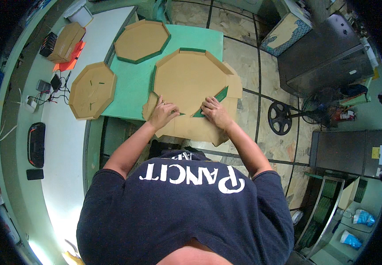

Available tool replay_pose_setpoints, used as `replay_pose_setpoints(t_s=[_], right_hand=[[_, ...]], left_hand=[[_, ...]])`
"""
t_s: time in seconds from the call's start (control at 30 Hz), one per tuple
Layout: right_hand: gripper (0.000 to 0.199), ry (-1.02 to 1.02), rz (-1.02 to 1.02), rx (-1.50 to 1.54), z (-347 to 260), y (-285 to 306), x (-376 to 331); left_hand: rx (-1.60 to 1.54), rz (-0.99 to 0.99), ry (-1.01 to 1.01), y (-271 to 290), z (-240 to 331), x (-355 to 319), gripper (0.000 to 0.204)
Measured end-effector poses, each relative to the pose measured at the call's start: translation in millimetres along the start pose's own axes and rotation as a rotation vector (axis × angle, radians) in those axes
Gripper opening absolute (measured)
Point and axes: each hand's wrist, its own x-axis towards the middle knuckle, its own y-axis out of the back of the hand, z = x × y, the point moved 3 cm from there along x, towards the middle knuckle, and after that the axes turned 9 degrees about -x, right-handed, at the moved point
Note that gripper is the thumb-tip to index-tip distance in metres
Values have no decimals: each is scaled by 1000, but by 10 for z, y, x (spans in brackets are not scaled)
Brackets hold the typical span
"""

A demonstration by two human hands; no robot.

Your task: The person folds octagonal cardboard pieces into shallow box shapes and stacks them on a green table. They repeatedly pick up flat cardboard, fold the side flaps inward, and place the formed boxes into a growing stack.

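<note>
A large brown cardboard box blank (pixel 186 81) with an eight-sided base and green edges lies on the green table (pixel 133 84). Its near flaps hang over the table's front edge. My left hand (pixel 162 114) presses flat on the near left flap, fingers spread. My right hand (pixel 215 112) presses on the near right flap, beside a green folded strip (pixel 213 100). Neither hand grips anything.
Two finished octagonal cardboard trays lie by: one (pixel 141 40) at the table's far left, one (pixel 92 90) on the white counter (pixel 63 145). The counter also holds a brown box (pixel 66 42), phones and cables. A fan (pixel 281 117) and metal cabinets (pixel 323 57) stand on the tiled floor to the right.
</note>
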Motion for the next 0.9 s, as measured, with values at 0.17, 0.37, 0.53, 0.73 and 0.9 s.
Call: replay_pose_setpoints(t_s=[0.17,0.37,0.53,0.73,0.9], right_hand=[[107,23,-220,-134,-249,122,-180],[108,-8,-280,-110,-295,161,-223],[61,-72,68,4,-201,231,-180],[15,-326,253,310,-46,212,50],[17,-357,73,112,-96,102,171]], left_hand=[[-81,52,-112,-121,-76,-89,20],[-85,62,-370,33,-26,-205,42],[-17,36,-329,74,37,-181,38],[-54,40,6,-37,-55,-16,20],[-153,222,40,-38,54,48,13]])
